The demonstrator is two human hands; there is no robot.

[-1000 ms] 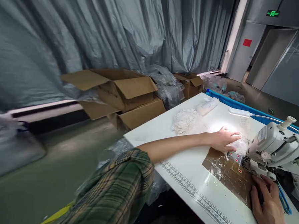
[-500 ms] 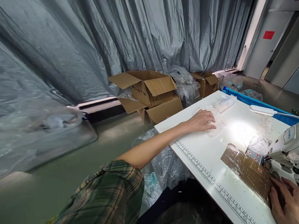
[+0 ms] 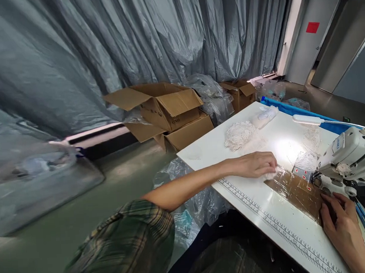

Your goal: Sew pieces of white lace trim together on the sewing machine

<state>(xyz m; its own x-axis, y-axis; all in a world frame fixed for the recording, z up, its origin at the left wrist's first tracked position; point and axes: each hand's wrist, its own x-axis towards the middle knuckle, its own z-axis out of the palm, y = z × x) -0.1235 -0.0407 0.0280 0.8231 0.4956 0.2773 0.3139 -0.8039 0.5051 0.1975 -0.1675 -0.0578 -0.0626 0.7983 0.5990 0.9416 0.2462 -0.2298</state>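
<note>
My left hand [image 3: 259, 164] is closed, its fingers pinched on a small scrap of white lace [image 3: 270, 175] that is mostly hidden under them. It hovers at the far left end of a brown taped board [image 3: 298, 193] lying on the white table [image 3: 249, 194]. At the board's near right end my right hand [image 3: 339, 216] rests with fingers apart, their tips by its edge. Beyond the left hand lies a pile of white lace [image 3: 240, 135]. More lace [image 3: 306, 161] spreads beside the sewing machine [image 3: 345, 148], close to the board.
A wrapped white roll [image 3: 265, 116] lies at the table's far corner. The lamp arm [image 3: 308, 119] crosses the right side. Blue snips [image 3: 364, 218] lie right of my right hand. Open cardboard boxes [image 3: 169, 108] and plastic bags [image 3: 193, 197] stand beyond and beside the table.
My left hand has left the lace pile and come nearer, to the board's end, its fingers now closed on a lace scrap. The view has turned slightly right; my right hand stays by the board.
</note>
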